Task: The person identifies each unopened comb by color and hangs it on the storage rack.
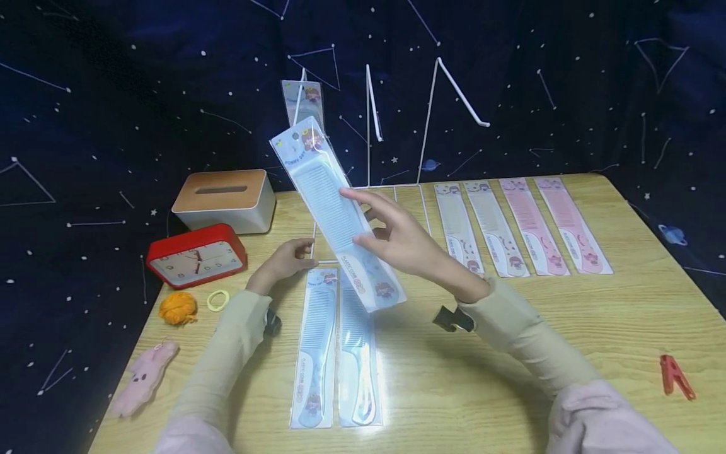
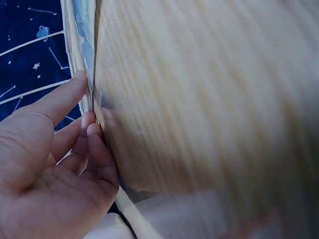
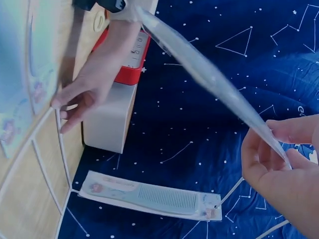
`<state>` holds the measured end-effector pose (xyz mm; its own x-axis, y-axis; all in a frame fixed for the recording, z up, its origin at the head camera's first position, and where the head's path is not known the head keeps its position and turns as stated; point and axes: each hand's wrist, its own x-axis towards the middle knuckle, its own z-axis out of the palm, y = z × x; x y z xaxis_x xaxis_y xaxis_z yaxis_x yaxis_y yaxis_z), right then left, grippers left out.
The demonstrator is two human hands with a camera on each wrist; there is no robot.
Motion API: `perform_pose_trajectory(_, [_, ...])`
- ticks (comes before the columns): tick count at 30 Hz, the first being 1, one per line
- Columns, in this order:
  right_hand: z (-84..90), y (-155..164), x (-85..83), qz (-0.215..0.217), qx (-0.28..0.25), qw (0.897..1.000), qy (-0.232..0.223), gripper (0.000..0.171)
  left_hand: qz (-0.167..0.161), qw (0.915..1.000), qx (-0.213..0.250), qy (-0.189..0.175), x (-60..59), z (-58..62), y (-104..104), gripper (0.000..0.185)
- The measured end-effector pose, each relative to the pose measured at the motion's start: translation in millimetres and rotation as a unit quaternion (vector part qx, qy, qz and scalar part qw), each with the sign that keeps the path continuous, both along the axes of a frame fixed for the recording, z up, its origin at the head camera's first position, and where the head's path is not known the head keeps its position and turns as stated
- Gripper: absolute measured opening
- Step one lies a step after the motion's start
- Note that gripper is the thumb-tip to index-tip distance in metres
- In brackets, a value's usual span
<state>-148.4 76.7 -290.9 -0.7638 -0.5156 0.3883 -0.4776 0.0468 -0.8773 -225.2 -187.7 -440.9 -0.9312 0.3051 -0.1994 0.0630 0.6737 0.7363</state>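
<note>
My right hand pinches a blue comb in a clear packet along its side edge, holding it tilted in the air. Behind it, another packaged comb hangs from the left hook of a white wire rack. At the rack's front left corner, my left hand pinches the base wire between thumb and fingers. Below the rack, two more packaged blue combs lie side by side; the raised packet partly covers the right one. In the right wrist view the held packet appears edge-on in the right hand.
Several white and pink packaged combs lie at the back right. On the left stand a tissue box and a red clock, with orange yarn, a yellow ring and a pink plush. A red clip lies right.
</note>
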Motion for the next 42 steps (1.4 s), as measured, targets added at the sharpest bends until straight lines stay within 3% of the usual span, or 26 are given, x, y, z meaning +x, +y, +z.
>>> perform_pose_trajectory(13, [-0.9, -16.4, -20.6, -0.019, 0.033, 0.999, -0.017, 0.067, -0.005, 0.9999, -0.002, 0.014, -1.0, 1.6, -1.5, 0.06])
perform_pose_trajectory(24, [-13.9, -29.7, -72.4, -0.054, 0.069, 0.996, -0.027, 0.063, -0.004, 1.0, -0.005, -0.004, 2.2, 2.9, -1.9, 0.061])
perform_pose_trajectory(32, [-14.0, -40.5, -111.2, -0.083, 0.094, 0.991, -0.044, 0.064, -0.007, 0.9999, -0.01, -0.001, 2.2, 6.1, -0.3, 0.061])
perform_pose_trajectory(42, [-21.6, -52.1, -130.4, -0.07, 0.077, 0.992, -0.077, 0.066, -0.006, 1.0, -0.003, 0.005, 0.7, 3.3, 1.2, 0.059])
